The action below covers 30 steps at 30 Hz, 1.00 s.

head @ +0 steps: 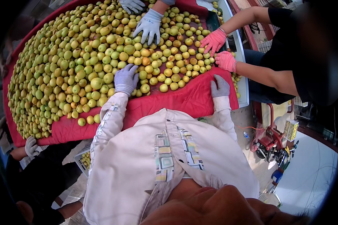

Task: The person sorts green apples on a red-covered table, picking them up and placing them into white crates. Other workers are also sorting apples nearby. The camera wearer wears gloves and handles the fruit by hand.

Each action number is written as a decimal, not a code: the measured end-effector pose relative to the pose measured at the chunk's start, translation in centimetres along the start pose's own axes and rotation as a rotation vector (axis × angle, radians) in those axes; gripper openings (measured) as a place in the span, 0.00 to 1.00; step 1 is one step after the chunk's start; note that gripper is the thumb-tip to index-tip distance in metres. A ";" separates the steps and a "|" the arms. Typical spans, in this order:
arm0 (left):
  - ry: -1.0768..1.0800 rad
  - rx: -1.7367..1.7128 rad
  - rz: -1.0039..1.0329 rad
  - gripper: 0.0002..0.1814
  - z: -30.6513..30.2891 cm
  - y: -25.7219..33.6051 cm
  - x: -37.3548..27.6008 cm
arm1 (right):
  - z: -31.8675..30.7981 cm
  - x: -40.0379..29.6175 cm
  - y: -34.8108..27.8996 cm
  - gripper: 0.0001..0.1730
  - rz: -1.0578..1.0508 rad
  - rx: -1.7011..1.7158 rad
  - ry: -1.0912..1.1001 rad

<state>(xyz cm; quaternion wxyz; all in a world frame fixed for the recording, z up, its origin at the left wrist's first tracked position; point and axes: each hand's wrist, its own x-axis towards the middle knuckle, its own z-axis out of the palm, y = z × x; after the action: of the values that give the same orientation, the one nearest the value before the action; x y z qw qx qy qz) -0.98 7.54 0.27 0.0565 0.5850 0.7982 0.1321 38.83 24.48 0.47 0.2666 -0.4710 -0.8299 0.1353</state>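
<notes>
A heap of small round yellow-green fruits [81,62], perhaps jujubes, covers the red cloth [155,105] on the table before me; some have brown patches. My left hand [126,79], in a pale purple-grey knitted glove, lies at the near edge of the heap. Its fingers touch fruits and are not closed around any that I can see. My right hand [220,86], in a grey glove, rests on the cloth near its right end. The thumb stands apart from the fingers, and nothing shows in the hand.
Opposite, a co-worker's white-gloved hand [149,26] reaches over the fruits. From the right come another person's pink-gloved hands [215,41], beside a white tray [243,95] at the table's end. A third person's gloved hand [31,146] is at lower left, near a fruit crate [80,163].
</notes>
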 end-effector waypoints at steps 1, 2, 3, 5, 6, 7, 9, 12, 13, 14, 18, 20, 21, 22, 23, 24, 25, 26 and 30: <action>-0.012 -0.010 -0.011 0.20 -0.1 0.2 0.1 | 0.9 -0.2 -0.3 0.17 -0.091 -0.047 -0.016; 0.010 -0.015 0.011 0.20 0.5 0.3 0.2 | 1.4 -0.2 -0.4 0.16 -0.181 -0.094 -0.033; 0.035 -0.016 0.027 0.20 0.8 0.6 0.2 | 1.8 0.1 -0.4 0.16 -0.141 -0.045 -0.034; -0.002 -0.014 0.020 0.24 1.5 1.2 0.3 | 2.6 0.9 -0.2 0.16 -0.062 0.051 -0.038; -0.003 -0.020 0.028 0.25 2.2 1.7 0.6 | 3.2 1.1 0.1 0.16 -0.017 0.094 -0.005; -0.002 -0.023 0.027 0.27 2.5 2.1 0.9 | 3.7 1.7 0.2 0.16 -0.043 0.053 0.003; -0.066 -0.060 0.098 0.29 3.3 3.8 2.2 | 4.7 3.0 0.3 0.15 -0.099 -0.027 0.015; -0.040 -0.064 0.195 0.34 5.3 8.2 2.8 | 6.8 4.3 0.5 0.13 -0.081 -0.159 -0.162; -0.091 0.005 0.242 0.35 5.4 9.5 3.2 | 7.5 4.8 0.8 0.13 -0.050 -0.209 -0.260; -0.093 -0.055 0.292 0.32 6.2 10.6 3.5 | 7.7 5.1 0.9 0.15 -0.024 -0.281 -0.282; -0.373 -0.141 0.362 0.18 4.4 11.6 2.7 | 7.0 6.7 -1.5 0.21 0.141 -0.291 -0.376; -0.360 -0.156 0.449 0.17 4.1 8.8 1.2 | 6.9 7.5 -2.1 0.21 0.211 -0.322 -0.427; -0.357 -0.166 0.497 0.17 3.8 7.4 0.4 | 7.0 7.6 -2.1 0.21 0.251 -0.340 -0.453; -0.348 -0.165 0.508 0.16 3.1 6.3 -0.2 | 7.3 7.7 -1.7 0.22 0.261 -0.335 -0.442; -0.340 -0.164 0.520 0.16 2.4 5.1 -0.7 | 7.4 7.7 -1.5 0.23 0.293 -0.338 -0.473; -0.330 -0.163 0.522 0.15 1.8 4.2 -1.5 | 7.1 8.0 -1.8 0.24 0.317 -0.339 -0.508; -0.313 -0.179 0.457 0.15 1.4 3.4 -2.0 | 7.0 8.2 -2.0 0.26 0.341 -0.340 -0.539; -0.296 -0.195 0.392 0.14 1.1 2.7 -2.6 | 7.2 8.1 -1.5 0.26 0.344 -0.350 -0.553; -0.309 -0.164 0.349 0.16 -1.4 0.9 -3.6 | 7.8 8.2 -0.7 0.26 0.376 -0.355 -0.537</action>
<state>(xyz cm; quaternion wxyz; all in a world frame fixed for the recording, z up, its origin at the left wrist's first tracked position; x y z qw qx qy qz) 0.63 4.22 1.59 0.2018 0.7208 0.6533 0.1132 30.47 31.29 -3.04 -0.0758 -0.6019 -0.7798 0.1545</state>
